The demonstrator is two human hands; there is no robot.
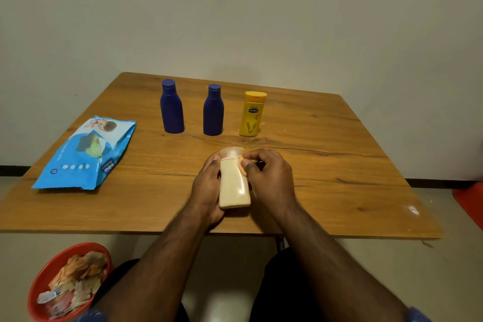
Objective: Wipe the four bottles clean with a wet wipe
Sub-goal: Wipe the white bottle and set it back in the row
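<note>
A cream bottle (233, 185) lies tilted over the near middle of the wooden table (326, 165), cap pointing away from me. My left hand (206, 191) grips its left side. My right hand (266, 178) pinches a small orange-tinted wipe (242, 167) against the bottle's neck. Two dark blue bottles (171, 107) (213, 114) and a yellow bottle (252, 114) stand upright in a row farther back. None of these three is touched.
A blue wet-wipe pack (86, 154) lies on the table's left side. A red bowl (44, 277) holding crumpled used wipes sits on the floor at lower left. A red object (470, 204) shows at the right edge. A wall stands behind the table.
</note>
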